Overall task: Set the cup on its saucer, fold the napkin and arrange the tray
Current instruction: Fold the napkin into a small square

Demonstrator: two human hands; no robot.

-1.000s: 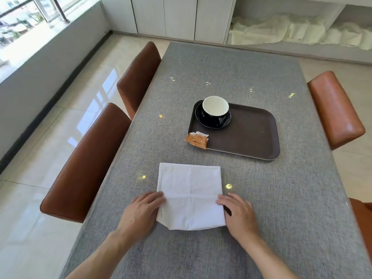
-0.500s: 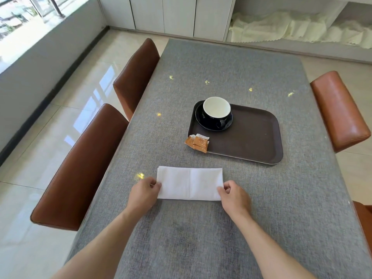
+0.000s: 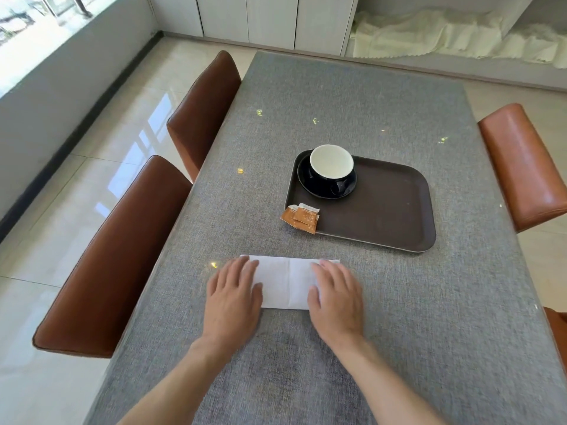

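Both hands flat, fingers (image 3: 242, 268) covering ends of folded napkin (image 3: 288, 282)

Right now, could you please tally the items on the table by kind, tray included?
Tray: 1
Saucer: 1
Cup: 1
Orange sachets: 2, overlapping at the tray's near-left corner
Napkin: 1, folded, under both hands
Total: 6

Left hand (image 3: 234, 297) and right hand (image 3: 336, 297) flat on folded white napkin (image 3: 287, 283), tray (image 3: 383, 207) beyond.
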